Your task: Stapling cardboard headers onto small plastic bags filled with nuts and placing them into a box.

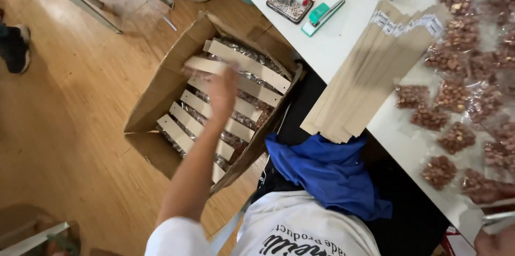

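Several packets with tan card headers already lie in rows inside the cardboard box (161,100) on the floor, at about ten o'clock from the person. Laying another one well probably means keeping it flat and square with its row. The left hand (222,92) reaches over the packets (236,68), blurred; I cannot tell whether it grips anything. The right hand (496,242), at five o'clock, barely shows, its grip unclear.
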